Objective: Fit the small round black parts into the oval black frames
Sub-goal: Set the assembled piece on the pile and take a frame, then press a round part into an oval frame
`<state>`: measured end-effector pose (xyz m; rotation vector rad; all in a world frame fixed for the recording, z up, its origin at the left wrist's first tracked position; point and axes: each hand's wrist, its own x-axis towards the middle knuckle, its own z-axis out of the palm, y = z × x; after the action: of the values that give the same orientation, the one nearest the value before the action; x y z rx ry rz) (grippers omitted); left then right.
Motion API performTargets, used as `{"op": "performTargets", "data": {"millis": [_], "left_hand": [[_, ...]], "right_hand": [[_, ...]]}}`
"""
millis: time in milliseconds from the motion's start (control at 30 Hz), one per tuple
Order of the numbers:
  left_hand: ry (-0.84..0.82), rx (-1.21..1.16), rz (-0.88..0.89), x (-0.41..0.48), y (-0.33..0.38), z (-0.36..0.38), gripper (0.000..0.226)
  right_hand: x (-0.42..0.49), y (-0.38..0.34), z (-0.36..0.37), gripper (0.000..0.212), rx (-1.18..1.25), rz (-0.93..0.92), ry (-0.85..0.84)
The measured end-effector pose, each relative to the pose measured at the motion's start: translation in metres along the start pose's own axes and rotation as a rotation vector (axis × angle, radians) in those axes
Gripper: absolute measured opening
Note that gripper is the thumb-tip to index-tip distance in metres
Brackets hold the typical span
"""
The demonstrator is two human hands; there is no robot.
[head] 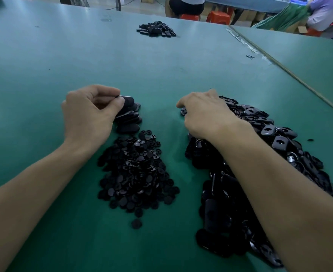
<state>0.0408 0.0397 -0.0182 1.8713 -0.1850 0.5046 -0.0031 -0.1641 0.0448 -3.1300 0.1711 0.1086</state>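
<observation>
While pinching a frame [127, 100] in the left grip [91, 110] above a stack [129, 119] by the round parts [136, 173], and curling the right grip [204, 112], hold unclear, into the frame pile [259, 154], could nudge that stack over.

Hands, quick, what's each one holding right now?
Left hand: pinches a black piece.
Right hand: fingers curled into the frame pile; grip cannot be told.
</observation>
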Motion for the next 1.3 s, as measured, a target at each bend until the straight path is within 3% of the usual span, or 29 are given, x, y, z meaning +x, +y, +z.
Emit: {"op": "performTargets", "data": {"millis": [100,300,467,600,867,933,1033,1167,1300], "left_hand": [[-0.019,0.013,-0.014,0.001,-0.002,0.000,0.019],[0.002,0.161,-0.019,-0.003,0.000,0.000,0.022],[-0.017,0.218,-0.007,-0.002,-0.002,-0.001,0.019],[-0.016,0.243,-0.004,-0.003,0.000,-0.001,0.016],[-0.108,0.144,0.225,-0.023,0.024,0.010,0.019],[-0.156,0.084,0.249,-0.029,0.030,0.015,0.012],[-0.172,0.011,0.205,-0.030,0.034,0.016,0.007],[-0.206,-0.111,0.086,-0.027,0.036,0.013,0.013],[-0.267,-0.204,0.072,-0.031,0.041,0.014,0.006]], "right_hand": [[0.004,-0.003,0.002,0.038,-0.038,-0.012,-0.028],[-0.001,-0.004,0.006,0.030,0.011,-0.080,0.090],[-0.006,-0.005,0.005,0.032,0.052,-0.097,0.132],[-0.007,-0.007,0.007,0.019,0.078,-0.121,0.128],[-0.014,-0.014,0.004,0.031,0.095,-0.101,0.203],[-0.016,-0.013,0.002,0.027,0.215,-0.087,0.293],[-0.025,-0.008,0.000,0.022,0.583,-0.064,0.376],[-0.040,-0.001,0.005,0.019,1.060,-0.106,0.245],[-0.048,0.000,0.014,0.022,1.224,-0.127,0.268]]}}
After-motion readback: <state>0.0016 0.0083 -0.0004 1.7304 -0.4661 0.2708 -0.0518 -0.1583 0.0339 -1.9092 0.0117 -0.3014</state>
